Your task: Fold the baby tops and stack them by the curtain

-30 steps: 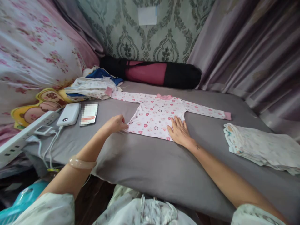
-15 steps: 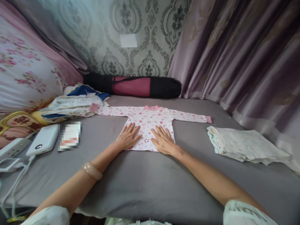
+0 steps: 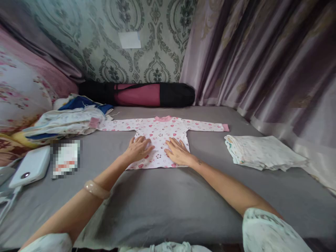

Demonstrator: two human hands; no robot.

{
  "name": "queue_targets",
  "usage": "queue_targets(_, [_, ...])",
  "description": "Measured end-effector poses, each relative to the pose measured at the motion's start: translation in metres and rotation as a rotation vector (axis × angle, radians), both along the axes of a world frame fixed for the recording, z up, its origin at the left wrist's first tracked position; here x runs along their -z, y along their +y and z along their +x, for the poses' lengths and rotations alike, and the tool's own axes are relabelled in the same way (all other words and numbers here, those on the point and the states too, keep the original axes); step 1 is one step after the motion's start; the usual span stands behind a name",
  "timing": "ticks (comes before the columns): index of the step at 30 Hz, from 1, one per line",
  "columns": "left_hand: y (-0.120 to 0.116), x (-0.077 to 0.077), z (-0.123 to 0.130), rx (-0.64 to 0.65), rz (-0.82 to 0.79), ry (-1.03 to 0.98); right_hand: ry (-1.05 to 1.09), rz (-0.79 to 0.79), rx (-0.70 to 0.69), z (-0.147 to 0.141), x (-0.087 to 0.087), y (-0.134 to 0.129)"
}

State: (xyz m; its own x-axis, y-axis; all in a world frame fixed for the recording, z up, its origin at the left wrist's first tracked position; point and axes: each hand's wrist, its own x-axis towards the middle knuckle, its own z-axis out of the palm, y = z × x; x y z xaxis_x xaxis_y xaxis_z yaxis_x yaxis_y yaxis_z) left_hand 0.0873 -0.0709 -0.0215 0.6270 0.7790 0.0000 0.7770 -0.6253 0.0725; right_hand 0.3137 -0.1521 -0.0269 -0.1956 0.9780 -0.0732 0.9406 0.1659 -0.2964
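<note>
Left hand [image 3: 137, 149]: spread flat on shirt [image 3: 159, 140] | right hand [image 3: 178, 152]: likewise | long bag [image 3: 143, 95] beyond, contents hidden

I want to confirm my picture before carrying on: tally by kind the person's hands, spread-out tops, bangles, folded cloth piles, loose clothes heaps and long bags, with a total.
Left hand and right hand: 2
Spread-out top: 1
Bangle: 1
Folded cloth pile: 1
Loose clothes heap: 1
Long bag: 1
Total: 7

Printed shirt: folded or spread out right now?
Spread out: the shirt lies flat, both sleeves stretched sideways, left hand and right hand on it.
</note>
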Motion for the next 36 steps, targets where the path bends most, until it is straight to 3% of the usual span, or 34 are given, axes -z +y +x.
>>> queue_targets(5, [0.023,0.006,0.020,0.036,0.096,0.001,-0.096,0.099,0.147,0.017,0.004,0.023])
queue_targets(10, [0.036,0.021,0.022,-0.103,0.039,0.042,-0.150,0.070,0.313,0.037,0.010,0.029])
queue_targets(14, [0.037,0.024,0.019,-0.135,-0.007,0.065,-0.151,0.035,0.321,0.043,0.012,0.027])
queue_targets(19, [0.038,0.010,0.019,-0.087,0.003,0.027,-0.180,0.004,0.312,0.043,0.004,0.030])
queue_targets(25, [0.062,-0.011,0.035,-0.133,0.028,0.055,-0.269,0.162,0.291,0.038,-0.015,0.053])
queue_targets(28, [0.083,-0.003,0.048,-0.061,0.067,0.003,-0.226,0.202,0.251,0.031,-0.013,0.077])
queue_targets(32, [0.112,0.017,0.066,0.096,0.091,-0.081,-0.171,0.186,0.192,0.025,0.002,0.115])
queue_targets(36, [0.133,0.029,0.079,0.047,0.076,-0.088,-0.143,0.153,0.205,0.026,0.015,0.148])
